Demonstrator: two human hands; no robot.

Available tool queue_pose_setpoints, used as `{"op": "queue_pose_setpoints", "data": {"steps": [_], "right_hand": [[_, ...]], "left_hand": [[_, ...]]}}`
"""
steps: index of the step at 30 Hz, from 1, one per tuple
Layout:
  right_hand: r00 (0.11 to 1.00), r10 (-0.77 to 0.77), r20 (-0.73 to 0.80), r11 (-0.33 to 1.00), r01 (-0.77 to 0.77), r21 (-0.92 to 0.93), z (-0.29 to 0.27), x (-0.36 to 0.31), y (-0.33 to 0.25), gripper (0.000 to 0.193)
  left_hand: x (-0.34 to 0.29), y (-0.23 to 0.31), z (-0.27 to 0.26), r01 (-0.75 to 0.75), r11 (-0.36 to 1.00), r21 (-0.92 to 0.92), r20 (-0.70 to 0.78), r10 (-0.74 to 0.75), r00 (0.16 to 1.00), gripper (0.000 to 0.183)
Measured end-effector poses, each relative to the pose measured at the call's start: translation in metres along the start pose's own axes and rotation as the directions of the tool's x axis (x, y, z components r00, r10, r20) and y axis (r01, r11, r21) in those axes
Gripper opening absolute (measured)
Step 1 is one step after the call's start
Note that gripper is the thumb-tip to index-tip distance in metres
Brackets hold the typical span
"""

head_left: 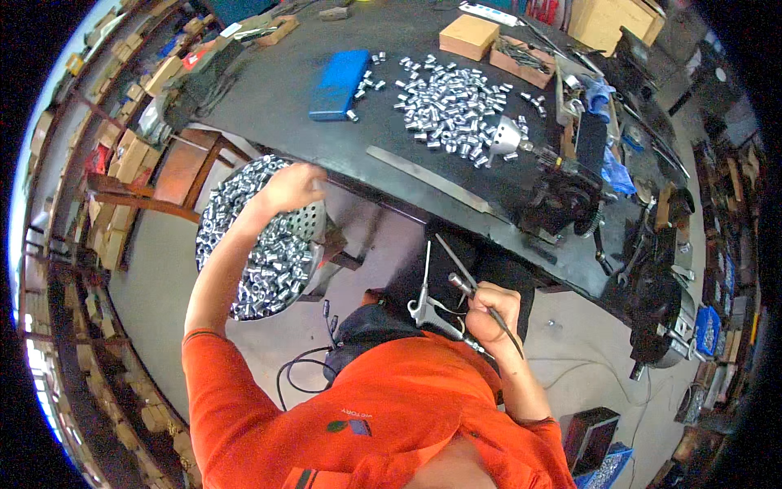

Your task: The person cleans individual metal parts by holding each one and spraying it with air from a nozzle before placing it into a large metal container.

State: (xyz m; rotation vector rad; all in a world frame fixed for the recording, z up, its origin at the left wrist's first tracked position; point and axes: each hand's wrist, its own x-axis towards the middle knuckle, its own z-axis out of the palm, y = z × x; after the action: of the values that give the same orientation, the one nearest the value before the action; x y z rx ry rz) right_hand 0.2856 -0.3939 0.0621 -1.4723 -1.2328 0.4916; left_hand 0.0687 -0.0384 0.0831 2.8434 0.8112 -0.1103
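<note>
My left hand [295, 187], fingers curled in, is over the far edge of a round perforated metal basket [305, 222] heaped with small shiny metal sleeves [269, 273]. Whatever its fingers hold, if anything, is hidden. In front of my body, my right hand [494, 312] is closed around a long thin metal rod [458, 262] that slants up to the left. One metal sleeve [461, 284] shows at its fingertips. Just left of that hand, an air blow gun [428, 308] with a thin nozzle lies over my lap.
On the dark workbench [285, 90] lie a pile of metal sleeves [452, 106], a blue box [338, 85] and a flat metal bar [428, 178]. A chuck-like machine [562, 196] stands at the right. A wooden chair [183, 175] is behind the basket; a black cable [285, 379] loops below.
</note>
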Motion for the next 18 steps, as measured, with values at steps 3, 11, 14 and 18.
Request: {"op": "queue_pose_setpoints", "data": {"steps": [3, 11, 14, 18], "right_hand": [[0.999, -0.024, 0.029, 1.000, 0.023, 0.012, 0.006, 0.003, 0.001, 0.023], [0.998, -0.051, 0.047, 0.998, 0.050, 0.030, 0.007, 0.002, -0.001, 0.020], [0.999, -0.025, 0.041, 1.000, 0.025, 0.001, 0.004, 0.000, -0.003, 0.019], [0.998, -0.012, 0.056, 1.000, 0.011, 0.016, 0.005, -0.003, 0.002, 0.020]], "left_hand": [[-0.041, -0.052, 0.032, 0.187, 0.979, 0.076, 0.019, -0.189, 0.982, 0.035], [-0.033, -0.064, 0.087, 0.329, 0.906, 0.265, -0.120, -0.308, 0.944, 0.017], [-0.027, -0.060, 0.085, 0.351, 0.911, 0.216, -0.072, -0.343, 0.936, 0.019], [-0.030, -0.045, 0.073, 0.328, 0.913, 0.243, -0.094, -0.315, 0.944, 0.019]]}}
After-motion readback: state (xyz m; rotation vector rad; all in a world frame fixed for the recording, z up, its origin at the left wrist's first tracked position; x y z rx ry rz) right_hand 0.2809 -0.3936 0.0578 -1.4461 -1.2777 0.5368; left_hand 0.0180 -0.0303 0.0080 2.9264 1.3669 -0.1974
